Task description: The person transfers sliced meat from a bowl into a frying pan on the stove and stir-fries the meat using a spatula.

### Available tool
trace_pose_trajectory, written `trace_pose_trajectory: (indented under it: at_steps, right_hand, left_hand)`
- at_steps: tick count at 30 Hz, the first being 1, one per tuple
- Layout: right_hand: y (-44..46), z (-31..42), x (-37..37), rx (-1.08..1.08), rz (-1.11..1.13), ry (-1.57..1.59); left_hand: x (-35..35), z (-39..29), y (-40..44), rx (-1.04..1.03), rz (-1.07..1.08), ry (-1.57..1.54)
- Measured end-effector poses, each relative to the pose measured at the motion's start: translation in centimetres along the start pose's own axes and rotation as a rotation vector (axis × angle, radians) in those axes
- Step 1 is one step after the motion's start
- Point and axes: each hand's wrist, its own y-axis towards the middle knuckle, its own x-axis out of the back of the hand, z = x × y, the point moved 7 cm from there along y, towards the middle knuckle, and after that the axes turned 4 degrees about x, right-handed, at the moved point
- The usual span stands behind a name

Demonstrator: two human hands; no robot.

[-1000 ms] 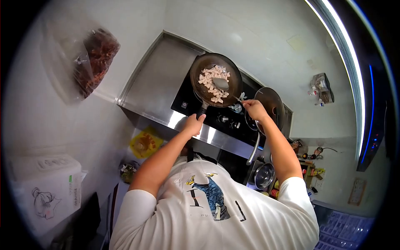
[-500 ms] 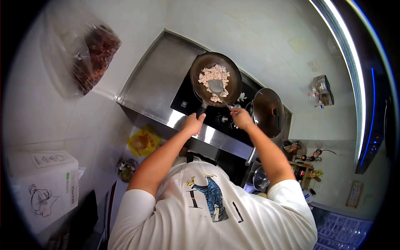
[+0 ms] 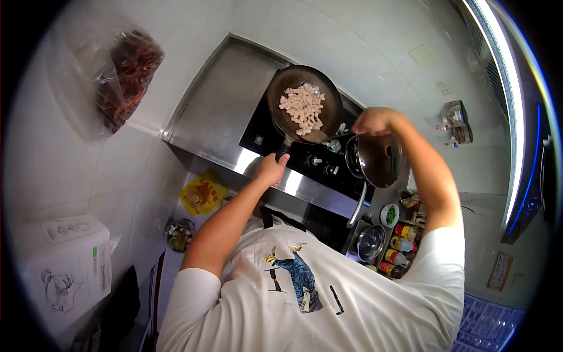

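Note:
My left hand (image 3: 271, 169) is wrapped round the black handle of a dark frying pan (image 3: 281, 120) on the stove. Pale chunks of diced meat (image 3: 302, 107) lie in a heap in the middle of the pan. To the right of the pan, my right hand (image 3: 376, 121) is raised and closed on the handle of a spatula (image 3: 316, 136). The spatula's dark blade rests at the pan's lower right rim, beside the meat. Part of its shaft is hard to make out against the black cooktop.
A second wok (image 3: 375, 161) sits on the right of the black cooktop (image 3: 258, 126). A bowl of chopped greens (image 3: 389, 215), a metal bowl (image 3: 371, 243) and several sauce bottles (image 3: 402, 244) stand at the lower right. A bag of dark red dried food (image 3: 129, 79) hangs at the left.
My right hand has moved up and to the right. The spatula blade has gone from the middle of the meat to the lower right rim. My left hand keeps its grip.

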Motion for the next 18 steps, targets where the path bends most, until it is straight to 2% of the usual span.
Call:
trace_pose_trajectory:
  at_steps: [2, 3, 5, 8, 12, 14, 16, 18]
  right_hand:
    - [3.1, 1.9, 0.8, 0.236, -0.315, 0.146]
    - [3.6, 1.9, 0.8, 0.239, -0.317, 0.134]
    - [3.5, 2.0, 1.1, 0.283, -0.475, 0.195]
    - [2.3, 1.0, 1.9, 0.280, -0.522, 0.279]
    - [6.1, 1.8, 1.0, 0.288, -0.616, 0.273]
    - [8.4, 1.8, -3.3, 0.309, -0.605, 0.356]
    - [6.2, 1.5, -5.3, 0.363, -0.661, 0.308]
    - [3.9, 0.1, -5.0, 0.294, -0.562, 0.404]
  left_hand:
    - [0.5, -1.0, -0.7, 0.023, 0.004, 0.055]
    - [0.5, -0.9, -0.5, 0.016, 0.011, 0.040]
    - [0.2, -0.2, 0.1, 0.021, 0.020, 0.028]
    - [0.3, 0.0, 0.4, 0.008, -0.034, 0.018]
    - [0.2, -0.3, 0.1, 0.004, -0.039, 0.020]
    - [0.3, -0.2, 0.4, 0.005, -0.034, 0.000]
    - [0.2, 0.4, 1.2, -0.021, -0.027, 0.013]
    - [0.4, 0.4, 0.5, -0.013, -0.080, -0.024]
